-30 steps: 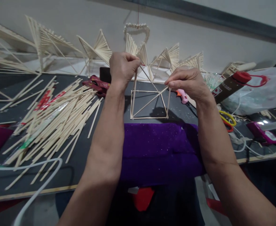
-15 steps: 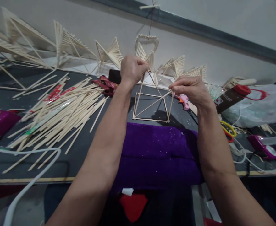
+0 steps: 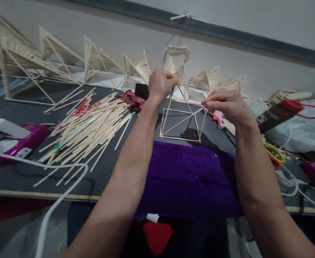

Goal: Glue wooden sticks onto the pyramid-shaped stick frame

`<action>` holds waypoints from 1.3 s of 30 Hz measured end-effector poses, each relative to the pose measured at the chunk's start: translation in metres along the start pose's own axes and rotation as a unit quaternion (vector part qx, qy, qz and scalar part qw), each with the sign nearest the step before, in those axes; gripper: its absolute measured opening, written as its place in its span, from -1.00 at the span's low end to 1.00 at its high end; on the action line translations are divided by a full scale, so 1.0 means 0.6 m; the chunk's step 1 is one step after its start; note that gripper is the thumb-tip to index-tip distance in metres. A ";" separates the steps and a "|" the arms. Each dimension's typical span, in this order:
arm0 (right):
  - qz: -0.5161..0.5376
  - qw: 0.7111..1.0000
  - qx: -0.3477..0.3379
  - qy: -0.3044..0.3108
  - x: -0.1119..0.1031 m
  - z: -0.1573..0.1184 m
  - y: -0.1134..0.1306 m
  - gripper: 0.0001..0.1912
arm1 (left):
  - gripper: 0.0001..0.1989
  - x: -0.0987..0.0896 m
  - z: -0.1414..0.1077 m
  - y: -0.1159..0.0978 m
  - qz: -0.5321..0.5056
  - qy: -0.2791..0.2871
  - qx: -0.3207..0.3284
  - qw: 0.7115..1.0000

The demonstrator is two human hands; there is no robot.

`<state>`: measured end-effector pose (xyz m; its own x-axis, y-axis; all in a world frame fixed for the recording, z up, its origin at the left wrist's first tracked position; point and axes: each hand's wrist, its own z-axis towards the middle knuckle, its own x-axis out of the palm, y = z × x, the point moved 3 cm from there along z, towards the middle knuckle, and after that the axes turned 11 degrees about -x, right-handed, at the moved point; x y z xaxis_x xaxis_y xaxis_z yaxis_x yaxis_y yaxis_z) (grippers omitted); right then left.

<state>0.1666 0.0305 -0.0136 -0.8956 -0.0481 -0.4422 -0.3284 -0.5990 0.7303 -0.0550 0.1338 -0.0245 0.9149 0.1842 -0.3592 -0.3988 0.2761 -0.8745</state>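
A small frame of thin wooden sticks (image 3: 180, 139) stands on the dark table, just beyond a folded purple cloth (image 3: 184, 172). My left hand (image 3: 163, 83) is closed in a pinch on the frame's upper left corner. The fingertips of my right hand (image 3: 227, 104) pinch the upper right corner, where a diagonal stick and an upright meet. Two slanting sticks run down from my left fingers. The exact joints under both sets of fingertips are hidden.
Loose sticks (image 3: 93, 125) lie left, near dark red scissors (image 3: 132, 100). Finished stick models (image 3: 136, 68) line the wall. A pink glue gun (image 3: 220, 120), a brown bottle (image 3: 276, 114) and plastic bags are right. Purple devices (image 3: 31, 141) and white cables (image 3: 63, 197) flank both sides.
The camera view has turned slightly left, so everything sits further right in the picture. Both hands keep their pinches on the stick frame, with no clear movement relative to it.
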 end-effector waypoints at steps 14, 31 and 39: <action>-0.021 0.999 0.031 -0.001 -0.004 -0.008 -0.006 -0.84 | -0.83 -0.002 -0.005 -0.002 0.000 0.009 0.006 1.000; -0.026 0.999 0.036 -0.006 -0.008 -0.008 -0.013 -0.80 | -0.86 -0.004 -0.011 -0.004 -0.025 0.002 -0.009 1.000; -0.016 0.999 0.038 -0.004 -0.007 -0.008 -0.011 -0.81 | -0.86 -0.005 -0.019 -0.008 -0.064 0.024 -0.040 0.997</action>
<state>0.1737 0.0309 -0.0191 -0.8867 -0.0239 -0.4617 -0.3782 -0.5370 0.7540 -0.0551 0.1210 -0.0227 0.9607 0.1066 -0.2564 -0.2741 0.2173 -0.9368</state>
